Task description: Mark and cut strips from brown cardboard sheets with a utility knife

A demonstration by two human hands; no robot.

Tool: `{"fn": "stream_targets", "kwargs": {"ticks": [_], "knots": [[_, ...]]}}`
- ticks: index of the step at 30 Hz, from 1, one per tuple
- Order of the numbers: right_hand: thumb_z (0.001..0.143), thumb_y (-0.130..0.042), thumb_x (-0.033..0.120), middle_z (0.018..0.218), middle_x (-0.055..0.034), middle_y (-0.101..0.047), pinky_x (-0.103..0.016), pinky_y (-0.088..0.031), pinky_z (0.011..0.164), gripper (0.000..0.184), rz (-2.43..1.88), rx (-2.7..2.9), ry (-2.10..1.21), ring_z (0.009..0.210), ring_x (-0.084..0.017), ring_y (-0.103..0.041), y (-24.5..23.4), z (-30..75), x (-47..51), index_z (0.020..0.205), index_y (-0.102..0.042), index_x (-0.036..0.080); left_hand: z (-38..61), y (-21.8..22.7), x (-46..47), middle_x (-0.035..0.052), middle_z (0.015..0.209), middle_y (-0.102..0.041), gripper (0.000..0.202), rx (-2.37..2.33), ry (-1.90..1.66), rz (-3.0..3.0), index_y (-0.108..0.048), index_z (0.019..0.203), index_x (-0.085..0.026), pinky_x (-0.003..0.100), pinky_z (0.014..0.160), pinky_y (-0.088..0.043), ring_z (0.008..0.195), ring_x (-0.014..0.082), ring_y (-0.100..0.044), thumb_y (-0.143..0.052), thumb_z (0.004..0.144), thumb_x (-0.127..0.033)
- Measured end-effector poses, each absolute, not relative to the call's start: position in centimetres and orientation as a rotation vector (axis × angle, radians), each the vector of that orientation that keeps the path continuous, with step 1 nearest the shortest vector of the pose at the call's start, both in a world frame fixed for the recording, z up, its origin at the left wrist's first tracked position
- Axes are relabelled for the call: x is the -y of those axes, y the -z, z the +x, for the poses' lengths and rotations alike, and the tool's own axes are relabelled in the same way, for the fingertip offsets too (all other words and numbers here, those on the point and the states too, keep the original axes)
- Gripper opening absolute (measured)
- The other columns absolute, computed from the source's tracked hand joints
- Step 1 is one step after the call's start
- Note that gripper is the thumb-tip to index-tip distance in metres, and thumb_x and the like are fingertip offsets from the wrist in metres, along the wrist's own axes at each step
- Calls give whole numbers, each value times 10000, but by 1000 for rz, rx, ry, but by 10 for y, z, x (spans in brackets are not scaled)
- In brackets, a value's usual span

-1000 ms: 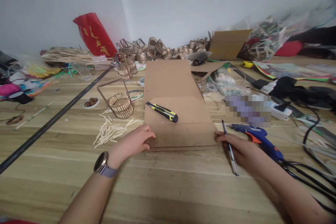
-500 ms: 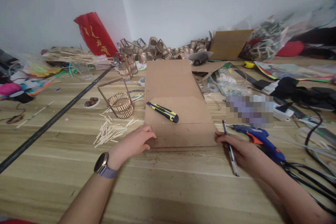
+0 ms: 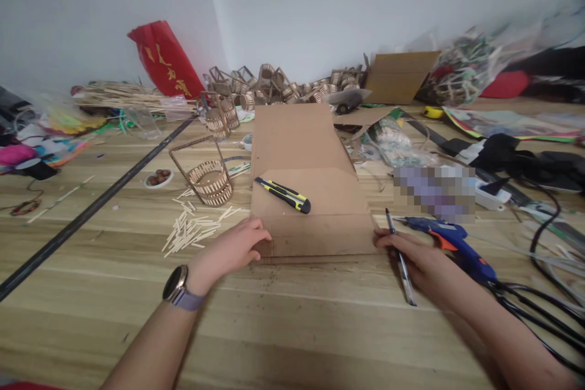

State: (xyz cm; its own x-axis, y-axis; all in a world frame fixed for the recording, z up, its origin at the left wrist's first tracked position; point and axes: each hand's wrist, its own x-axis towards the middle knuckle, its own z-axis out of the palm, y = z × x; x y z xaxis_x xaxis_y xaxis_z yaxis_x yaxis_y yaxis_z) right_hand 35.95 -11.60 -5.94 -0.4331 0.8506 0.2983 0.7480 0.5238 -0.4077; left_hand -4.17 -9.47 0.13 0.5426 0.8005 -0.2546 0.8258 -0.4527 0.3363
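Note:
A long brown cardboard sheet (image 3: pixel 301 152) lies flat on the wooden floor in front of me. My left hand (image 3: pixel 233 248), with a watch on the wrist, grips the sheet's near left corner. My right hand (image 3: pixel 418 262) touches the near right corner while its fingers are closed round a pen (image 3: pixel 400 259) that points away from me. A yellow and black utility knife (image 3: pixel 283 194) rests on the cardboard, between and beyond my hands.
A blue and orange glue gun (image 3: pixel 450 241) with black cables lies just right of my right hand. Loose wooden sticks (image 3: pixel 194 228) and a small stick basket (image 3: pixel 208 178) sit to the left. A black rod (image 3: pixel 91 210) crosses the floor. Craft clutter lines the wall.

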Motion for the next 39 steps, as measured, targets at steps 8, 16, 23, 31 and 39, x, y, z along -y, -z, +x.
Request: {"fn": "stream_targets", "kwargs": {"ticks": [8,16,23,31,39], "knots": [[890,-436,165,1137,-116,-743,-358,-596,859,271,-1279,2313,-274,1022,-242,-724,57,358,116,1009,-669,239,-41,-1,95,81,1208,-573,405,-1325,93,2364,-630,1202,-185,360,1014,-426,1167,246,-534,-626,825,-39],[871,-471,186,1152,-118,-734,-391,-586,876,250,-1324,2291,-347,1038,-255,-716,62,361,113,1002,-677,243,-43,2,94,80,1189,-581,391,-1296,52,2392,-630,1177,-187,364,987,-439,1138,246,-546,-618,814,-43],[872,-475,197,1142,-113,-734,-394,-585,861,247,-1344,2284,-378,1026,-258,-717,58,359,114,1005,-675,252,-44,1,95,64,1165,-587,381,-1287,22,2400,-631,1153,-206,348,967,-438,1115,237,-551,-614,809,-43],[866,-468,183,1156,-96,-735,-369,-574,885,244,-1354,2275,-367,1037,-242,-713,54,356,117,990,-666,252,-42,1,95,76,1194,-580,387,-1311,63,2392,-630,1172,-199,366,998,-436,1150,246,-540,-611,817,-44],[857,-480,188,1130,-95,-739,-364,-576,847,196,-1373,2275,-408,1022,-239,-713,47,352,117,936,-647,254,-43,3,94,76,1187,-580,395,-1294,74,2415,-624,1178,-198,374,997,-435,1149,250,-540,-612,812,-50]]}}
